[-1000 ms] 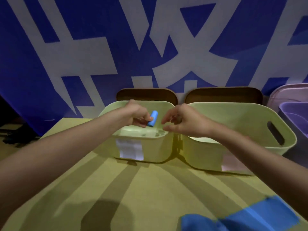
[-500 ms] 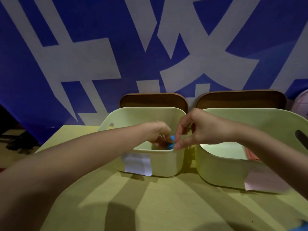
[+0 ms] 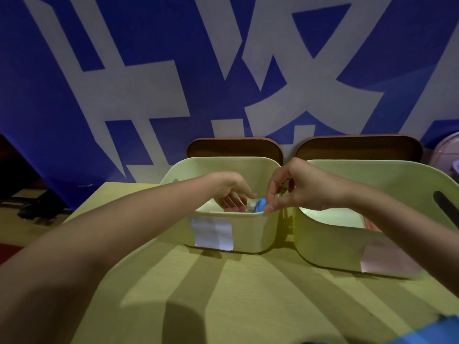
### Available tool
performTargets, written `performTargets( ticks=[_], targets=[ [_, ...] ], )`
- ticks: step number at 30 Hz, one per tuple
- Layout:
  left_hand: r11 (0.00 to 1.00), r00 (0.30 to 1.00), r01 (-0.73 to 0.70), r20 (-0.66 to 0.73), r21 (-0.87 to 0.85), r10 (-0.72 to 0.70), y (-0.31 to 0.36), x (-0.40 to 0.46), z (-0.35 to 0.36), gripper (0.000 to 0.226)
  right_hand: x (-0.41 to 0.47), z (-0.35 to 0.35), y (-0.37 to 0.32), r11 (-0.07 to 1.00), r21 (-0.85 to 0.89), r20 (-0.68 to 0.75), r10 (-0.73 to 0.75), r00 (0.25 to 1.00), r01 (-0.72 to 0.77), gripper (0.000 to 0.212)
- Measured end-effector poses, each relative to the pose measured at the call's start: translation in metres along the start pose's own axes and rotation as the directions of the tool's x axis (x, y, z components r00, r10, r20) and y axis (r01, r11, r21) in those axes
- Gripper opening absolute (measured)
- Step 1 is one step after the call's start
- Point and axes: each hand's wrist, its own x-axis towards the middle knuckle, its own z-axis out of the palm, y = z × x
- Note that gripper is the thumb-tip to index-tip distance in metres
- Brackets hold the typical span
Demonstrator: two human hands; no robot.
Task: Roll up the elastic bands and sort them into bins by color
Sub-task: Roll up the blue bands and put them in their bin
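Observation:
A rolled-up blue elastic band (image 3: 260, 205) sits low inside the left pale green bin (image 3: 248, 234), at its front right corner. My right hand (image 3: 305, 187) reaches over from the right, and its thumb and forefinger pinch the roll's right side just above the bin's front rim. My left hand (image 3: 232, 194) is inside the same bin to the left of the roll, fingers loosely spread and pointing down, a small gap from the roll. The bin's floor is mostly hidden by my hands.
A larger green bin (image 3: 330, 247) with a pink label stands to the right, something reddish (image 3: 370, 224) at its inner edge. Two brown lids (image 3: 234, 147) lean behind the bins. Loose blue band material (image 3: 437, 331) lies at the table's near right corner. A purple tub (image 3: 447, 155) is at far right.
My left hand carried the blue roll down into the left bin and has let go of it. My right hand came across and took the roll by its right side.

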Motion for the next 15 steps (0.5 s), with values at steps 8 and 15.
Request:
performTargets(
  ticks=[8,15],
  targets=[
    [0.989,0.988,-0.140,-0.077,-0.038,0.137,-0.022,-0.035,-0.026,0.017,-0.008,0.004,0.006,0.989,-0.144,-0.130,-0.038,0.991,0.019,0.013],
    [0.946,0.923,-0.321,-0.239,-0.043,0.303,-0.041,-0.074,-0.024,0.011,-0.016,0.008,-0.004,0.980,-0.197,-0.141,-0.049,0.989,0.021,0.012]
  ],
)
